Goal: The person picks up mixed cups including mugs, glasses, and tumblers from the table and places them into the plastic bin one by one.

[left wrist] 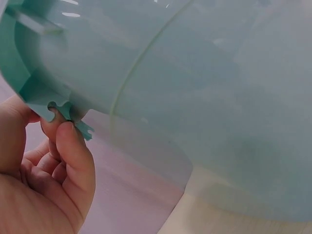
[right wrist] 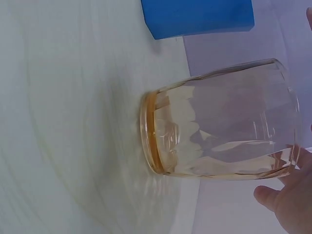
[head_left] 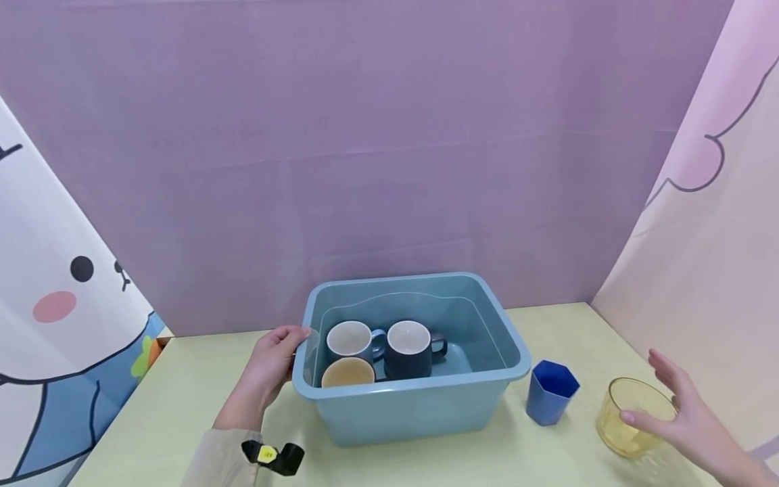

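Pale yellow-green tabletop [head_left: 170, 406] spreads beneath everything. Nearest, at right, the right hand [head_left: 694, 419], fingers spread, flanks one transparent amber glass tumbler [right wrist: 224, 126]; whether they touch, I cannot tell. A sideways bump could tip it. Just left stands one blue hexagonal cup [head_left: 546, 399], which a leftward sweep could topple. Farther left, the left hand [head_left: 268, 362] pinches the left rim of one blue-grey plastic basin [head_left: 420, 412]; pulling there could tilt it and clash the three pieces inside: one round tan-lined cup [head_left: 348, 372] near, one blue-handled mug [head_left: 349, 338] and one dark navy mug [head_left: 404, 362] farther. One plain purple cloth [head_left: 389, 149] hangs behind.
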`<state>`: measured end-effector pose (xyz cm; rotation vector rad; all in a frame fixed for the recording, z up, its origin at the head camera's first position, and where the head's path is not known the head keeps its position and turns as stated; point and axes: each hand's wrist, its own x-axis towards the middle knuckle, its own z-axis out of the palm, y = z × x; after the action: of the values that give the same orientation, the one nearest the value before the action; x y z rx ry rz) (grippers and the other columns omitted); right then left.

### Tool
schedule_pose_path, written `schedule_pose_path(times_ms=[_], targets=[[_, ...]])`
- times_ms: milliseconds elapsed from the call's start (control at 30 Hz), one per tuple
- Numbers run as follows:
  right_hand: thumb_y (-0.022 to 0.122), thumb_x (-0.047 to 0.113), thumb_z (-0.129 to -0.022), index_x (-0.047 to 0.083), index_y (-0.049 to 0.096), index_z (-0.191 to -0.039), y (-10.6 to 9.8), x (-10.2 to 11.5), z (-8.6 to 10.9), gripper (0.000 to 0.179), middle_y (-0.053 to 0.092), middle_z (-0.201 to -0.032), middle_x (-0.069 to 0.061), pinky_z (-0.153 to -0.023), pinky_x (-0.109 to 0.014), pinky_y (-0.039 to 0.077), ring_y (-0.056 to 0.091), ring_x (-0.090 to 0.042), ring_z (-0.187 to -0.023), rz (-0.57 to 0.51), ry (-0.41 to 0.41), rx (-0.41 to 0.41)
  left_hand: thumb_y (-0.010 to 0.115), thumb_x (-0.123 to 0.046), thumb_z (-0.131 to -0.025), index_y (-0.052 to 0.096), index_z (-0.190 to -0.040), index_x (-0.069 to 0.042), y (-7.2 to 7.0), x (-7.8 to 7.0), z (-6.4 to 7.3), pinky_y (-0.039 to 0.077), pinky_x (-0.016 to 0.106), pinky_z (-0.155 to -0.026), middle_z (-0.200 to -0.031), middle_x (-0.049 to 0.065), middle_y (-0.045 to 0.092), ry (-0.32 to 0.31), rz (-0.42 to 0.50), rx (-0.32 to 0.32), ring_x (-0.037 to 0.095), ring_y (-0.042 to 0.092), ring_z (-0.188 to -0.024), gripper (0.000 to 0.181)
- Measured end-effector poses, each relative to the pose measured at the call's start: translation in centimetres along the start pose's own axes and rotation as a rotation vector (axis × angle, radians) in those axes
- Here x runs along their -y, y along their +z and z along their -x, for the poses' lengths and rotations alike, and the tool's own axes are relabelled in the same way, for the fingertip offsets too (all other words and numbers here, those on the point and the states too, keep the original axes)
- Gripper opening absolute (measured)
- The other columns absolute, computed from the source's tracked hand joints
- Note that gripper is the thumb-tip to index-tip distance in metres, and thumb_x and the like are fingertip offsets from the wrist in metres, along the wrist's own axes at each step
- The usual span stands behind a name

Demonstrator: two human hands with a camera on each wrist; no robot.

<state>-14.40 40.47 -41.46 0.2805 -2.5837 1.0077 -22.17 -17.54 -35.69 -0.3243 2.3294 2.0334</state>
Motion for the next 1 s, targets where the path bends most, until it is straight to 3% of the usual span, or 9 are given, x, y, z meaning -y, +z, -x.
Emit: schedule_pose_path(times_ms=[433, 667, 767, 900, 1000], targets=[[0.072, 0.009, -0.08, 0.027, -0.003, -0.152, 0.6, -1.0, 0.4, 0.105, 0.006, -0.147, 0.03, -0.09, 0.008, 0.011, 0.012, 0.029, -0.116, -0.005, 0.021, 0.031, 0.053, -0.038, -0.095, 0.058, -0.114, -0.006, 0.0, 0.2, -0.2, 0.052, 0.027, -0.07, -0.086, 0.001, 0.06, -0.004, 0.004, -0.003, 0.017, 0.058, -0.074, 0.037], [0.07, 0.014, -0.084, 0.031, -0.003, -0.151, 0.6, -2.0, 1.0, 0.101, 0.008, -0.144, 0.032, -0.074, 0.002, 0.023, 0.019, 0.029, -0.107, 0.015, 0.099, 0.045, 0.052, -0.038, -0.096, 0.058, -0.116, -0.004, 0.1, 0.0, -0.2, 0.052, 0.026, -0.069, -0.087, 0.002, 0.06, 0.025, 0.011, 0.006, 0.017, 0.058, -0.073, 0.04], [0.069, 0.013, -0.085, 0.03, -0.004, -0.152, 0.5, -2.4, 1.0, 0.1, 0.01, -0.146, 0.026, -0.071, 0.002, 0.026, 0.021, 0.029, -0.104, 0.013, 0.125, 0.055, 0.052, -0.037, -0.096, 0.058, -0.116, -0.004, 0.1, 0.0, -0.1, 0.052, 0.026, -0.068, -0.087, 0.002, 0.06, 0.035, 0.013, 0.012, 0.016, 0.057, -0.072, 0.04], [0.069, 0.015, -0.085, 0.028, -0.007, -0.151, 0.4, -2.5, 1.0, 0.102, 0.006, -0.158, -0.008, -0.069, -0.002, 0.035, 0.021, 0.031, -0.1, 0.018, 0.165, 0.086, 0.051, -0.037, -0.096, 0.057, -0.118, -0.004, 0.1, 0.0, 0.0, 0.053, 0.026, -0.069, -0.088, 0.002, 0.061, 0.033, 0.012, 0.01, 0.016, 0.058, -0.073, 0.04], [0.07, 0.015, -0.084, 0.023, -0.008, -0.152, 0.4, -2.6, 1.1, 0.103, 0.015, -0.149, -0.034, -0.068, -0.009, 0.042, 0.02, 0.033, -0.095, 0.018, 0.18, 0.103, 0.051, -0.037, -0.096, 0.057, -0.118, -0.005, 0.0, 0.2, 0.1, 0.053, 0.027, -0.07, -0.09, 0.003, 0.062, 0.031, 0.012, 0.008, 0.016, 0.059, -0.075, 0.04]])
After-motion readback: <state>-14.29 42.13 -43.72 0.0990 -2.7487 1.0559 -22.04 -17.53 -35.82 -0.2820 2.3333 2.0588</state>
